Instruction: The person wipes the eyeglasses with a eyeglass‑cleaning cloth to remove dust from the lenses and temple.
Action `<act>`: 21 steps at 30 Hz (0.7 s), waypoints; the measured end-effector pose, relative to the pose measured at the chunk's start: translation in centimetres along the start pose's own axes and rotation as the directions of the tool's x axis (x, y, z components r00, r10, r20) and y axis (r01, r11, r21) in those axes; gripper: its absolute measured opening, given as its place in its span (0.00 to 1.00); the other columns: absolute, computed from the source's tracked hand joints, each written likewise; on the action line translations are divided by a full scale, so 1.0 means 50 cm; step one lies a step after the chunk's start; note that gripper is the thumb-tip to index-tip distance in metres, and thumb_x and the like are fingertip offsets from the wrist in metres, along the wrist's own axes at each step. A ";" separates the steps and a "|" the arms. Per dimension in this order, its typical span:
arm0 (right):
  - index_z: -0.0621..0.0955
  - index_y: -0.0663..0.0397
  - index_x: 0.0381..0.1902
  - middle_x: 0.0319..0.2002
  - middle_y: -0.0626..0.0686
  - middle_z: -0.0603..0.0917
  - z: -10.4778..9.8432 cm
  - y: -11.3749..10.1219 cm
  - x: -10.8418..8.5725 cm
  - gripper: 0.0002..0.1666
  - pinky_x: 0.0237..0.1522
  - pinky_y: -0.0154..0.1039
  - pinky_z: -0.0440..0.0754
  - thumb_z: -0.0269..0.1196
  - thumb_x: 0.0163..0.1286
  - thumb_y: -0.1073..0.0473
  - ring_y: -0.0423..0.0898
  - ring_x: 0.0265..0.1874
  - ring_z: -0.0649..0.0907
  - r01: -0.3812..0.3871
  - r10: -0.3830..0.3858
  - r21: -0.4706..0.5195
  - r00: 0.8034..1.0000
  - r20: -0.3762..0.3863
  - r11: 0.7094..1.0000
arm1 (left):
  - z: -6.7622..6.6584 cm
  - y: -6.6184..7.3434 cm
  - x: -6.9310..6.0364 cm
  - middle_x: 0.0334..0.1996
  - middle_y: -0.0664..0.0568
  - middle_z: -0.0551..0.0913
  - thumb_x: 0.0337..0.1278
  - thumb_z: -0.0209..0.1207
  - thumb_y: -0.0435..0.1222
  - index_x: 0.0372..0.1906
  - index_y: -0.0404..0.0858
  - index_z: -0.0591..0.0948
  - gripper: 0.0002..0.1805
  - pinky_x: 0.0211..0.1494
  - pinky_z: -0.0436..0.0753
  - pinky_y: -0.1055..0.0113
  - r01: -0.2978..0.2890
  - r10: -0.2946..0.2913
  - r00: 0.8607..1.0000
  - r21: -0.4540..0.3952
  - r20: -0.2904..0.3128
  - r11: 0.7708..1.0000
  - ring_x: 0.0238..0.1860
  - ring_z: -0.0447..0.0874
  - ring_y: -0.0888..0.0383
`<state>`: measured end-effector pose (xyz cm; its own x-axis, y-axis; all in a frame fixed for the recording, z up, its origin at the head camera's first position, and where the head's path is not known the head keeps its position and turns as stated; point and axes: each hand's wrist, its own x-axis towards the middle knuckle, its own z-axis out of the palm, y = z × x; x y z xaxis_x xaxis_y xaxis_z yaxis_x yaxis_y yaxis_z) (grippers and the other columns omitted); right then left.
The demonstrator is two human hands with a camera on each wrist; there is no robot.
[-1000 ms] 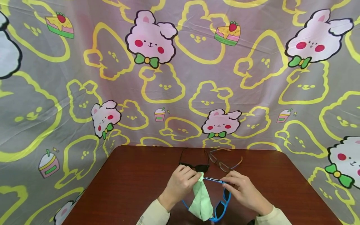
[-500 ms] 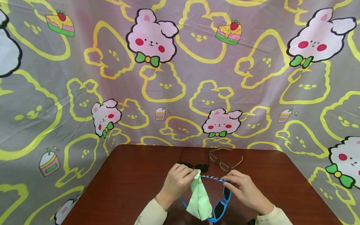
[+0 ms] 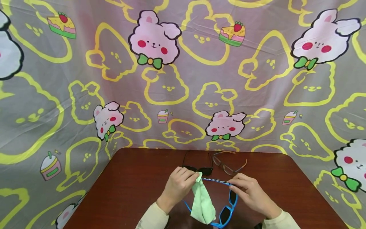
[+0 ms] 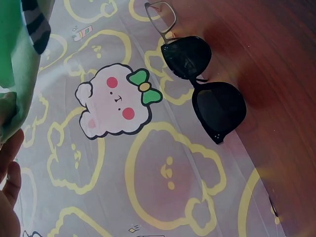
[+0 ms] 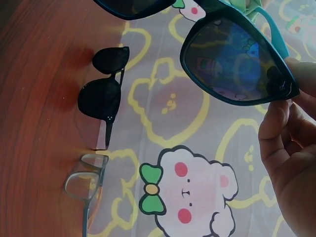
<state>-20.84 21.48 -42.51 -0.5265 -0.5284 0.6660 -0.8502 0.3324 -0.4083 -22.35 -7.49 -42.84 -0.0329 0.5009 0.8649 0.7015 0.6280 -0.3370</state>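
Observation:
My left hand (image 3: 178,184) pinches a light green cloth (image 3: 202,206) around the end of one temple arm of the blue sunglasses (image 3: 235,203). The cloth hangs down from my fingers in front of the frame. At the other end of that black-and-white patterned arm, my right hand (image 3: 249,192) grips the corner by the hinge between thumb and fingers. The right wrist view shows this pinch and a dark lens (image 5: 232,61) up close. The second arm of the sunglasses is partly covered by the cloth. Both hands hold the sunglasses above the table.
Black sunglasses (image 3: 204,171) lie on the brown table (image 3: 137,178) just beyond my left hand. Beside them rest thin-framed clear glasses (image 3: 228,170) with open arms. A curtain (image 3: 171,95) printed with cartoon rabbits hangs behind and along the sides of the table.
My left hand and the cloth have slid slightly left, toward the tip of the temple arm. My right hand has shifted a little to the right with the blue sunglasses.

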 end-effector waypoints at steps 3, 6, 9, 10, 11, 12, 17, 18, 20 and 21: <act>0.84 0.51 0.42 0.33 0.44 0.79 -0.003 -0.001 0.000 0.08 0.26 0.23 0.71 0.62 0.65 0.64 0.33 0.27 0.73 -0.013 0.013 0.004 1.000 0.008 1.000 | -0.001 0.000 0.000 0.30 0.56 0.82 0.65 0.49 0.30 0.36 0.41 0.85 0.13 0.32 0.73 0.71 0.006 -0.006 1.000 -0.016 0.023 1.000 0.27 0.78 0.61; 0.84 0.51 0.42 0.33 0.45 0.79 -0.005 0.000 -0.002 0.08 0.26 0.23 0.71 0.63 0.65 0.63 0.33 0.27 0.73 -0.022 0.022 0.000 1.000 0.013 1.000 | -0.002 0.000 0.000 0.30 0.55 0.81 0.67 0.47 0.30 0.36 0.40 0.84 0.13 0.31 0.72 0.72 0.019 -0.017 0.999 -0.032 0.043 0.999 0.27 0.78 0.61; 0.84 0.52 0.42 0.33 0.46 0.79 -0.007 0.001 -0.005 0.08 0.27 0.24 0.72 0.63 0.64 0.64 0.33 0.27 0.74 -0.023 0.023 0.001 1.000 0.007 1.000 | -0.003 -0.002 -0.002 0.31 0.55 0.81 0.68 0.48 0.31 0.36 0.39 0.83 0.13 0.31 0.72 0.72 0.048 -0.046 0.997 -0.044 0.054 0.998 0.28 0.78 0.61; 0.84 0.51 0.42 0.33 0.46 0.79 -0.008 0.002 -0.006 0.08 0.27 0.24 0.72 0.63 0.64 0.64 0.33 0.27 0.74 -0.022 0.022 -0.004 1.000 0.004 1.000 | -0.003 -0.003 -0.004 0.31 0.55 0.80 0.67 0.49 0.31 0.35 0.39 0.83 0.12 0.31 0.73 0.72 0.066 -0.063 0.996 -0.050 0.057 0.997 0.29 0.78 0.61; 0.84 0.51 0.42 0.33 0.47 0.80 -0.008 0.003 -0.007 0.09 0.27 0.24 0.72 0.63 0.64 0.64 0.33 0.27 0.74 -0.021 0.021 0.002 1.000 0.003 1.000 | -0.004 -0.004 -0.005 0.31 0.55 0.80 0.66 0.50 0.30 0.35 0.39 0.83 0.11 0.32 0.74 0.72 0.087 -0.083 0.995 -0.058 0.058 0.995 0.29 0.78 0.60; 0.84 0.51 0.42 0.33 0.46 0.80 -0.010 0.004 -0.009 0.09 0.28 0.24 0.72 0.63 0.64 0.65 0.33 0.28 0.74 -0.021 0.021 0.002 1.000 0.001 1.000 | -0.005 -0.006 -0.007 0.31 0.54 0.80 0.63 0.53 0.30 0.36 0.39 0.83 0.08 0.32 0.75 0.71 0.111 -0.107 0.993 -0.063 0.058 0.992 0.30 0.79 0.60; 0.84 0.51 0.42 0.34 0.45 0.79 -0.015 0.011 -0.016 0.12 0.29 0.24 0.72 0.64 0.62 0.68 0.33 0.28 0.75 -0.021 0.020 -0.023 1.000 -0.021 1.000 | -0.013 -0.015 -0.011 0.32 0.53 0.79 0.42 0.64 0.23 0.39 0.37 0.84 0.15 0.33 0.77 0.72 0.274 -0.273 0.962 -0.137 0.023 0.952 0.29 0.79 0.60; 0.84 0.50 0.42 0.34 0.45 0.79 -0.016 0.012 -0.018 0.12 0.29 0.24 0.72 0.64 0.61 0.69 0.33 0.29 0.76 -0.025 0.024 -0.032 0.999 -0.027 0.999 | -0.014 -0.016 -0.010 0.33 0.52 0.79 0.39 0.65 0.22 0.40 0.37 0.83 0.17 0.33 0.78 0.72 0.303 -0.306 0.952 -0.160 0.009 0.939 0.28 0.79 0.60; 0.84 0.49 0.42 0.35 0.44 0.79 -0.019 0.014 -0.022 0.14 0.28 0.24 0.72 0.65 0.60 0.70 0.33 0.29 0.76 -0.043 0.041 -0.053 0.999 -0.035 0.998 | -0.017 -0.018 -0.007 0.33 0.52 0.79 0.39 0.66 0.21 0.42 0.36 0.83 0.19 0.34 0.79 0.72 0.361 -0.372 0.928 -0.211 -0.011 0.908 0.29 0.80 0.60; 0.84 0.50 0.42 0.35 0.43 0.79 -0.020 0.015 -0.025 0.15 0.28 0.24 0.72 0.65 0.59 0.71 0.33 0.29 0.76 -0.048 0.045 -0.054 0.998 -0.045 0.997 | -0.020 -0.019 -0.006 0.33 0.52 0.79 0.39 0.67 0.21 0.43 0.35 0.83 0.19 0.34 0.79 0.72 0.388 -0.402 0.915 -0.229 -0.015 0.893 0.30 0.80 0.60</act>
<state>-20.81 23.14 -43.03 -0.5637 -0.4770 0.6744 -0.8225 0.3986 -0.4056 -22.31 -8.82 -42.39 -0.3012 0.1968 0.9330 0.7764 0.6186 0.1201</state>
